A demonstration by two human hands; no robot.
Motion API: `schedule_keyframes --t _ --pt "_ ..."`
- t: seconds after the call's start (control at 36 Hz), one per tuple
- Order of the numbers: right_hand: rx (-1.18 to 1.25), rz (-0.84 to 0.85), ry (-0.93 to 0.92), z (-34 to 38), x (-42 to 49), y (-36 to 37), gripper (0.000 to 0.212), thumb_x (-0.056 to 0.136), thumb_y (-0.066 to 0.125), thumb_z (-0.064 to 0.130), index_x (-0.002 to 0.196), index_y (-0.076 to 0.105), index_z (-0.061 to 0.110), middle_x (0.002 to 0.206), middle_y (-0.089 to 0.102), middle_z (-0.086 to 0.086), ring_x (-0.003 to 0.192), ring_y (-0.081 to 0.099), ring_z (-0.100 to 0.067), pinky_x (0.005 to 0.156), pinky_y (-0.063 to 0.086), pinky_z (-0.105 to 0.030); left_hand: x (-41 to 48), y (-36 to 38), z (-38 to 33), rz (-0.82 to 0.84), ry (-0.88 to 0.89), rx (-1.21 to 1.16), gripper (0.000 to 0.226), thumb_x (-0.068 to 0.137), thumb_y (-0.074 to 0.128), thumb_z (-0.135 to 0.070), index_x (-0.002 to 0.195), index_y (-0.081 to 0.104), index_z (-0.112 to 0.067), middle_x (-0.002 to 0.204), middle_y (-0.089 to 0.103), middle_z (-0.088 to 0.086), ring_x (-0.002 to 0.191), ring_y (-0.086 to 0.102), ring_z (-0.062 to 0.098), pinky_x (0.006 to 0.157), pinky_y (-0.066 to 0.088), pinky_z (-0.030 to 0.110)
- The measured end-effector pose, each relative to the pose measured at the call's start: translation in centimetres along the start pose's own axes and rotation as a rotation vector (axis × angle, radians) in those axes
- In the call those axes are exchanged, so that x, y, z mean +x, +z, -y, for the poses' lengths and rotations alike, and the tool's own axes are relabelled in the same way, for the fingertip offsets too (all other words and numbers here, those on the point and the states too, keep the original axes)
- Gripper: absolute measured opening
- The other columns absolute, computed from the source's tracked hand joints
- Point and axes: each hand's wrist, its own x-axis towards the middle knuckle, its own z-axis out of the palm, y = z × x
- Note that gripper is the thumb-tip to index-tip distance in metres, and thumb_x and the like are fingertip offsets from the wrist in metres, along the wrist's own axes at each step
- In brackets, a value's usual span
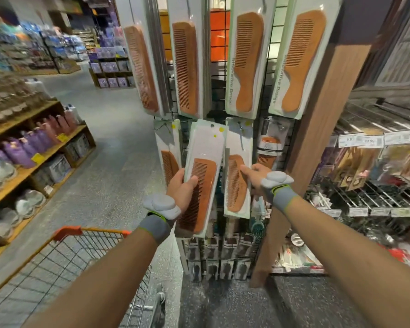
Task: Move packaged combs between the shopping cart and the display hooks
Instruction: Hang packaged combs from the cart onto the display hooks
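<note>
My left hand (181, 189) grips a packaged brown wooden comb (202, 176) by its lower left edge, thumb across the front, and holds it tilted before the wire display rack (219, 67). My right hand (253, 178) holds the lower right edge of a hanging packaged comb (237, 166) on the middle row. Its hook (240, 126) shows at the top of that pack. More comb packs hang on the upper row (246, 58). The orange-rimmed wire shopping cart (81, 259) stands at the lower left, below my left forearm.
A wooden post (317, 129) stands right of the rack, with wire shelves of small goods (376, 176) beyond it. Wooden shelves of bottles (33, 147) line the aisle on the left. Boxed items (218, 256) fill the rack's bottom rows.
</note>
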Motion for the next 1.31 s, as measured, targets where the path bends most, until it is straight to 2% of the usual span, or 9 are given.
schedule_keyframes --t 0.14,0.22,0.33,0.56,0.64,0.69,0.86,1.17,1.31 --pt "-0.139 -0.001 0.007 1.3 0.3 -0.7 0.063 0.085 0.035 0.071 0.111 0.062 0.019 0.124 0.058 -0.012 0.109 0.054 -0.024 0.100 0.038 -0.043 0.1 0.6 0.0 -0.004 -0.006 0.022 0.013 0.096 0.050 -0.014 0.106 0.058 -0.018 0.095 0.064 0.000 0.088 0.059 0.017 0.079 0.043 0.031" --pt "-0.195 0.014 0.058 2.2 -0.1 -0.6 0.068 0.093 0.029 0.062 0.141 0.042 0.015 0.143 0.042 -0.017 0.131 0.042 -0.033 0.108 0.028 -0.045 0.0 0.7 -0.2 0.002 -0.026 0.009 0.014 0.096 0.050 -0.013 0.105 0.058 -0.021 0.100 0.067 0.003 0.094 0.062 0.023 0.085 0.049 0.035" --pt "0.092 0.009 0.106 2.7 -0.3 0.3 0.073 0.091 0.049 0.052 0.133 0.042 -0.007 0.136 0.047 -0.025 0.122 0.048 -0.039 0.102 0.041 -0.046 -0.2 0.5 -0.3 0.018 -0.015 0.004 0.017 0.096 0.049 -0.011 0.107 0.057 -0.022 0.107 0.067 0.007 0.100 0.063 0.024 0.090 0.050 0.038" --pt "0.093 -0.014 0.075 2.4 -2.5 0.8 0.071 0.092 0.046 0.052 0.125 0.048 -0.010 0.128 0.053 -0.025 0.113 0.052 -0.041 0.102 0.041 -0.050 0.0 0.7 -0.3 0.012 -0.011 0.037 0.011 0.096 0.051 -0.013 0.103 0.057 -0.019 0.102 0.065 0.005 0.096 0.061 0.023 0.089 0.047 0.035" --pt "0.379 0.067 0.086 2.7 -4.3 1.9 0.046 0.094 0.049 0.043 0.098 0.061 -0.001 0.088 0.062 -0.013 0.067 0.053 -0.020 0.072 0.053 -0.031 -0.2 0.7 -0.7 0.048 -0.011 0.013 0.011 0.097 0.050 -0.014 0.105 0.055 -0.019 0.099 0.063 0.001 0.094 0.059 0.021 0.088 0.045 0.034" --pt "0.543 0.133 0.106 3.7 -6.3 2.6 0.038 0.095 0.051 0.039 0.071 0.054 0.009 0.056 0.052 -0.002 0.045 0.043 -0.012 0.045 0.041 -0.020 -0.9 0.2 -1.0 0.082 -0.009 -0.014 0.014 0.097 0.049 -0.014 0.109 0.055 -0.020 0.098 0.063 -0.002 0.097 0.060 0.021 0.091 0.046 0.036" --pt "0.643 0.068 0.022 5.3 -9.1 3.4 0.042 0.095 0.051 0.037 0.063 0.050 0.010 0.043 0.050 -0.002 0.028 0.044 -0.011 0.037 0.037 -0.016 -2.3 -1.0 -1.7 0.081 0.020 -0.031 0.014 0.097 0.050 -0.013 0.107 0.055 -0.021 0.098 0.064 -0.002 0.096 0.060 0.020 0.089 0.047 0.034" --pt "0.314 0.028 -0.358 9.8 -15.3 2.5 0.026 0.082 0.072 0.025 0.094 0.064 0.003 0.068 0.061 -0.005 0.053 0.054 -0.011 0.045 0.043 -0.015 -2.9 -5.2 -6.6 -0.088 0.152 -0.106 0.020 0.094 0.057 -0.010 0.114 0.055 -0.009 0.100 0.060 0.004 0.091 0.059 0.020 0.070 0.050 0.020" --pt "0.365 0.061 -0.367 12.6 -16.1 1.8 0.020 0.087 0.066 0.021 0.092 0.056 0.004 0.074 0.058 -0.014 0.061 0.054 -0.023 0.059 0.053 -0.036 -3.0 -6.4 -9.5 -0.131 0.189 -0.145 0.022 0.092 0.062 -0.014 0.113 0.056 -0.010 0.099 0.061 0.002 0.088 0.059 0.018 0.065 0.048 0.013"
